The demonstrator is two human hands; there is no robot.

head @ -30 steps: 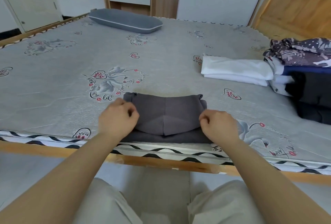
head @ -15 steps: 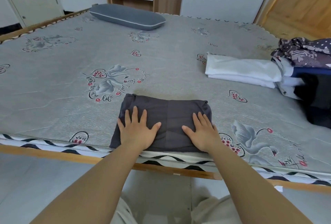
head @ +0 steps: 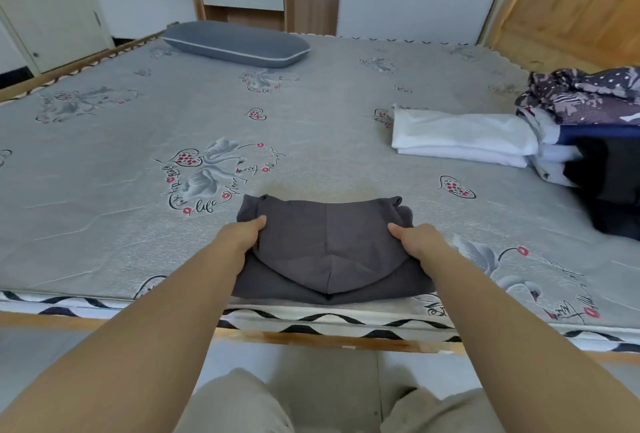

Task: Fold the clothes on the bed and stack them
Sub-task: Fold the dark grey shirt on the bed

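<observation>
fingers pinching folded grey garment, bed

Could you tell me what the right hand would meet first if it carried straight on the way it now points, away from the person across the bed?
Holding the folded grey garment, the right hand would probably meet only bare mattress; the folded white clothes seem off to its right.

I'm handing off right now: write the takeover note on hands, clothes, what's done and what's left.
Left hand grips the left side of the folded dark grey garment; right hand grips its right side.
The garment lies at the near edge of the grey patterned mattress.
A folded white garment lies far right, beside a heap of mixed dark clothes.
Done: grey garment folded.
Left: stack it, probably with the white one, then fold the heap.
</observation>
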